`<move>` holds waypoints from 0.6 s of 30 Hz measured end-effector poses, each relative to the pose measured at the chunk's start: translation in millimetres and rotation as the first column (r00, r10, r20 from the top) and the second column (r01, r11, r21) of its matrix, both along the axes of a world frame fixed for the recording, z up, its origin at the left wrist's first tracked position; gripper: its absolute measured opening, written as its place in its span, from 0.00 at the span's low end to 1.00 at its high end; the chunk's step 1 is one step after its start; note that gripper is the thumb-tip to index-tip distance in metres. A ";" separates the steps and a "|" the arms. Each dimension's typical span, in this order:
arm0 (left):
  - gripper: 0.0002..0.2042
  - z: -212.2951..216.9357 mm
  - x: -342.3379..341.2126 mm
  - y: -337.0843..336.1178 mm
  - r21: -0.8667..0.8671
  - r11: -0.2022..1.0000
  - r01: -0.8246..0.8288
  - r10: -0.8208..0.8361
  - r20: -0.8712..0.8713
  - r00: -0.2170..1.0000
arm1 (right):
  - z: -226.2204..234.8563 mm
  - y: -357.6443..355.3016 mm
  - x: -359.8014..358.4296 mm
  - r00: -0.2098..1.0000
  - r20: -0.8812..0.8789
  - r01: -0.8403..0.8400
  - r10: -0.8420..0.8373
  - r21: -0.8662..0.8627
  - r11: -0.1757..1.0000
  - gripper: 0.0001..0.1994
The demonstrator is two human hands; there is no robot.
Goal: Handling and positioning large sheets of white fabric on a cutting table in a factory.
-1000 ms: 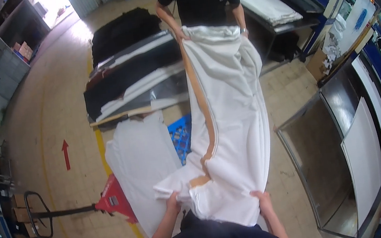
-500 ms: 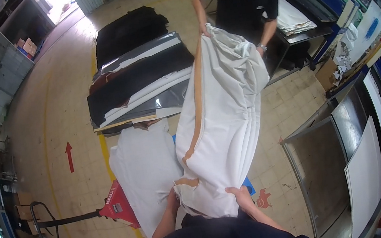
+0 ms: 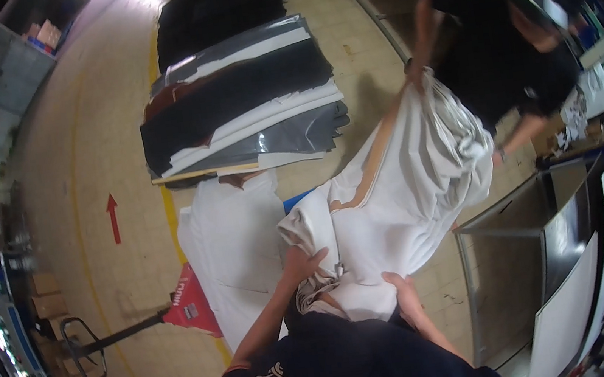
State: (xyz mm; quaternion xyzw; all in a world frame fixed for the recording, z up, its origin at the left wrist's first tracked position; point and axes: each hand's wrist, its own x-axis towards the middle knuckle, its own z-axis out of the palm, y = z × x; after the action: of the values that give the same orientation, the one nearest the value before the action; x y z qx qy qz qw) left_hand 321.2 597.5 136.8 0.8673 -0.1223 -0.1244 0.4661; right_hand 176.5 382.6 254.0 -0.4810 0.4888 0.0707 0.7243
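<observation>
A big white leather hide (image 3: 390, 222) with a tan strip along its left side hangs in loose folds between me and a co-worker (image 3: 497, 48). At the near end my left hand (image 3: 304, 261) is closed on a bunched, rolled-over part of the hide's left edge. My right hand (image 3: 402, 291) grips the near right edge, thumb on top and the other fingers partly hidden. The co-worker's hands hold the gathered far end. Beneath and left of it, another white hide (image 3: 237, 243) lies flat, close to my left forearm.
Stacked black, grey, brown and white hides (image 3: 238, 105) lie ahead on the floor. A red pallet jack (image 3: 191, 310) with a black handle stands at my left. To the right are a metal-framed stand (image 3: 506, 261) and white panels (image 3: 569, 306). A bit of blue (image 3: 297, 200) shows beneath the hides.
The co-worker has moved right and bent over, swinging the hide's far end to the right. My left hand has moved up and right, folding the near left edge over. My view has shifted.
</observation>
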 end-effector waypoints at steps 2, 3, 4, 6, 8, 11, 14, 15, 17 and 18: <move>0.24 10.4 24.7 -21.7 0.237 0.940 0.246 -0.222 -0.123 0.967 | -3.1 -14.8 -4.3 0.994 -0.002 0.110 -0.110 0.102 0.989 0.30; 0.24 24.3 41.3 -35.4 0.223 0.943 0.247 -0.219 -0.143 0.965 | -9.7 -19.4 -7.3 0.994 -0.024 0.108 -0.106 0.092 0.990 0.30; 0.26 42.9 59.9 -49.1 0.252 0.910 0.330 -0.294 -0.172 0.940 | -17.7 -22.0 -10.2 0.974 -0.031 0.224 -0.223 0.216 0.950 0.29; 0.29 43.5 99.6 -65.7 0.320 0.788 0.527 -0.482 -0.214 0.850 | -17.1 -20.5 12.2 0.944 -0.029 0.321 -0.330 0.325 0.890 0.28; 0.28 20.5 124.1 -85.7 0.226 0.835 0.501 -0.514 -0.002 0.858 | 3.1 -10.0 38.0 0.887 -0.001 0.457 -0.463 0.162 0.875 0.30; 0.27 63.5 178.2 -123.6 0.206 0.730 0.651 -0.632 -0.157 0.759 | 5.5 -15.7 55.7 0.834 0.061 0.524 -0.549 0.223 0.822 0.30; 0.25 68.0 234.4 -168.5 0.091 0.772 0.629 -0.623 -0.083 0.778 | 15.2 -36.6 87.7 0.762 0.161 0.594 -0.627 0.210 0.776 0.29; 0.23 66.8 254.3 -185.9 0.047 0.792 0.608 -0.608 -0.014 0.794 | 15.0 -48.3 103.3 0.733 0.237 0.616 -0.638 0.166 0.770 0.28; 0.23 82.3 284.6 -214.4 -0.073 0.795 0.602 -0.602 0.018 0.798 | 14.4 -63.0 128.8 0.617 0.389 0.696 -0.684 0.136 0.705 0.26; 0.22 96.4 302.1 -232.1 -0.195 0.810 0.553 -0.560 0.023 0.828 | 19.5 -75.0 145.7 0.589 0.411 0.715 -0.696 0.135 0.686 0.26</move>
State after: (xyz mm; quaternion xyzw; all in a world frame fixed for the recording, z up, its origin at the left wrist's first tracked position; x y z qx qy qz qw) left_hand 623.3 365.4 233.2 0.7417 -0.3739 -0.2581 0.4934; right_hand 322.2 307.6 273.6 -0.2670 0.4677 -0.3409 0.7706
